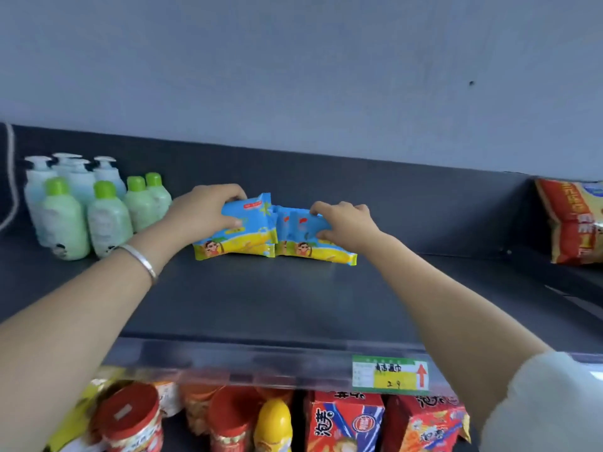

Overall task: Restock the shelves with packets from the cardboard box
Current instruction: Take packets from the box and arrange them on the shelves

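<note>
A white sleeve (548,402) covers the right upper arm at the lower corner, and a silver bracelet (143,259) rings the left wrist. Both bare forearms reach away over the price tag (390,375) and the red-lidded jars (130,415) and red boxes (346,425) below, across the dark shelf (261,305). The left hand (202,210) grips the upper left end of the left packet (248,230), fingers curled over its top edge and thumb on its face. The right hand (346,223) pinches the upper right end of the right packet (313,246) in the same way. Both blue-and-yellow packets stand on their long lower edges towards the back of the shelf, leaning backward. Their long axes run left to right along the shelf, and they meet end to end between the hands. The left hand sits just beside the green-capped bottles (81,216), so that side looks full. The bare stretch of shelf lies to the right, towards the red bag (574,223), so the row probably grows that way, and the right hand is the nearer one. The cardboard box is out of view.
</note>
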Demonstrator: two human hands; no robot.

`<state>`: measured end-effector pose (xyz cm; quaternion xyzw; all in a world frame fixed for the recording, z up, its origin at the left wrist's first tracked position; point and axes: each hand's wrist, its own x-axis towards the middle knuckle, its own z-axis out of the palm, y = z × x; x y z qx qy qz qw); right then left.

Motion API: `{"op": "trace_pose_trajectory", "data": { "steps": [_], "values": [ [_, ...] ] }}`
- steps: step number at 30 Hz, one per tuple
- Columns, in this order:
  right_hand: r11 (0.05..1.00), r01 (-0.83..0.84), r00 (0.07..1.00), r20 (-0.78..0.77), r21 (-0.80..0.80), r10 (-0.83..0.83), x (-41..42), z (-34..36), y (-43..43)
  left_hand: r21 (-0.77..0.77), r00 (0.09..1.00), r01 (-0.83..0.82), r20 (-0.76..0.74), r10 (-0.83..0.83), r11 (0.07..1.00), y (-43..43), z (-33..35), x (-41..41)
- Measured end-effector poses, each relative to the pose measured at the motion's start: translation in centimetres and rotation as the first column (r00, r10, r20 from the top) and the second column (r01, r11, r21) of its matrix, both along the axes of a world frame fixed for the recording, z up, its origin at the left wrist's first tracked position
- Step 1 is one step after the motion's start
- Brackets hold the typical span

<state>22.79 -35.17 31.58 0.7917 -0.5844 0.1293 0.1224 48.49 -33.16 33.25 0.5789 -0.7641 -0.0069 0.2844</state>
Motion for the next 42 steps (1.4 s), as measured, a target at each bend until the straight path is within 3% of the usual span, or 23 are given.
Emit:
{"op": "trace_pose_trajectory", "data": {
  "steps": [5,16,24,28,36,42],
  "values": [
    [0.993,-0.029,0.999,-0.023,0.111,0.032,2.4,-1.2,-3.7,0.084,0.997,-0.01,0.079,0.004,0.996,-2.6,-1.8,1.9],
    [0.989,0.053,0.996,-0.069,-0.137,-0.063,2.5,-3.4,-5.4,0.169,0.971,0.07,0.214,-0.106,0.983,-7.1,-2.6,0.7],
    [0.977,0.066,0.99,-0.108,-0.203,-0.089,2.8,-3.9,-5.2,-0.053,0.881,0.037,0.473,-0.007,0.998,-9.3,-3.6,-0.5],
    [0.976,0.069,0.989,-0.112,-0.208,-0.094,3.0,-4.0,-5.1,-0.195,0.889,0.029,0.454,0.063,0.98,-9.5,-4.5,-0.6],
    [0.979,0.066,0.995,-0.064,-0.194,-0.08,3.0,-3.4,-4.2,-0.196,0.895,0.025,0.441,0.065,0.98,-8.2,-4.0,-1.6],
    [0.979,0.073,0.997,0.019,-0.191,-0.071,-0.1,-2.1,-0.7,-0.207,0.897,0.178,0.435,-0.073,0.962,-4.5,-2.7,-7.4]
  ]
}}
